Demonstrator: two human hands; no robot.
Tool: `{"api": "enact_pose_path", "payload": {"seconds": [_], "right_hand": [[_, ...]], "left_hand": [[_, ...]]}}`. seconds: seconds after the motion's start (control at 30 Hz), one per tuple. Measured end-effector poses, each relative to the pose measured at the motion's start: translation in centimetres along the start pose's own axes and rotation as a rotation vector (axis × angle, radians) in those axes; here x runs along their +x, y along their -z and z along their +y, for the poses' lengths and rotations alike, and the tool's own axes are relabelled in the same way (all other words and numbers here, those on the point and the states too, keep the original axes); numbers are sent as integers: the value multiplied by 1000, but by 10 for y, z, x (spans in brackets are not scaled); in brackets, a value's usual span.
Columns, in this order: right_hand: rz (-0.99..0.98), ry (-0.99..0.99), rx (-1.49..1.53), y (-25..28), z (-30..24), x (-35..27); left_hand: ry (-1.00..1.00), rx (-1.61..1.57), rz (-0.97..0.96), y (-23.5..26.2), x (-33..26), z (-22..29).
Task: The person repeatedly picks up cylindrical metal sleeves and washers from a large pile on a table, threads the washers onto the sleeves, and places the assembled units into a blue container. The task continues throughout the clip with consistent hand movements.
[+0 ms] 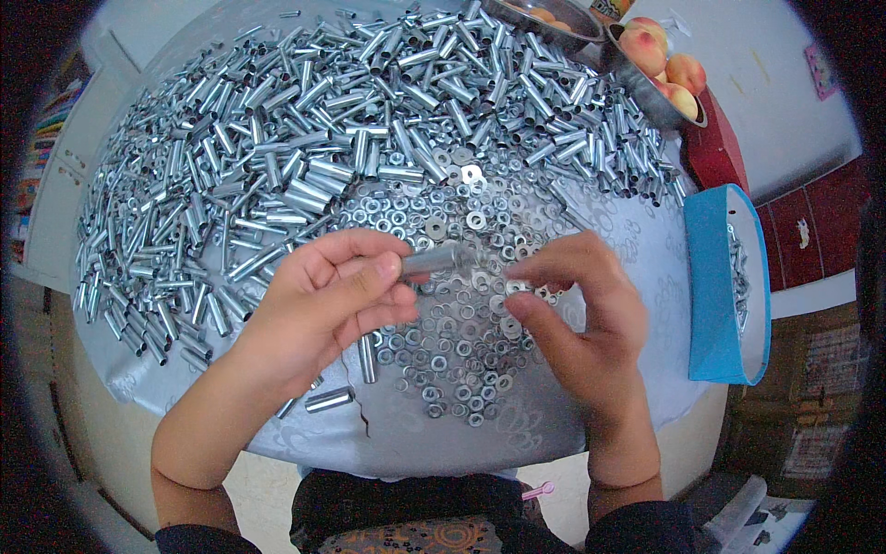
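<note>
My left hand [318, 309] pinches a shiny metal sleeve [429, 262] between thumb and fingers. The sleeve lies nearly level, its right end blurred and pointing toward my other hand. My right hand [586, 319] is a short way to the right, thumb and index finger apart, with nothing visible between them. Beneath both hands spreads a patch of small nuts and washers [443, 346]. A large heap of metal sleeves [305, 120] covers the far and left parts of the table. Near my left wrist lies a loose sleeve [329, 399], beside an upright-looking one [367, 358].
On the right edge stands a blue box [715, 286] with metal parts inside. At the back right, a dark bowl [646, 90] holds peaches, beside another metal bowl [554, 28]. A pale patterned cloth [637, 268] covers the rounded table. A red object [720, 152] sits behind the box.
</note>
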State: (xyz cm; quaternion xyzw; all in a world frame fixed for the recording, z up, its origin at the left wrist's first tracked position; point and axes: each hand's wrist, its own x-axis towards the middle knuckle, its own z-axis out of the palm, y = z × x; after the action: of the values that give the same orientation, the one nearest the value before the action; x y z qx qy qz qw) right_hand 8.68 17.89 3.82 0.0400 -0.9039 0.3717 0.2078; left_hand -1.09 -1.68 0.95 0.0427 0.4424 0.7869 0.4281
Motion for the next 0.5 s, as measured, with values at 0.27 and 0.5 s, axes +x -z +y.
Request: {"api": "enact_pose_path", "payload": {"seconds": [0.27,0.5], "right_hand": [[-246,134,-328,-15,19,2],[-240,121,-378,-21,18,1]], "left_hand": [[22,-75,8,1,-1,1],[25,-61,-7,0,-2,3]]}}
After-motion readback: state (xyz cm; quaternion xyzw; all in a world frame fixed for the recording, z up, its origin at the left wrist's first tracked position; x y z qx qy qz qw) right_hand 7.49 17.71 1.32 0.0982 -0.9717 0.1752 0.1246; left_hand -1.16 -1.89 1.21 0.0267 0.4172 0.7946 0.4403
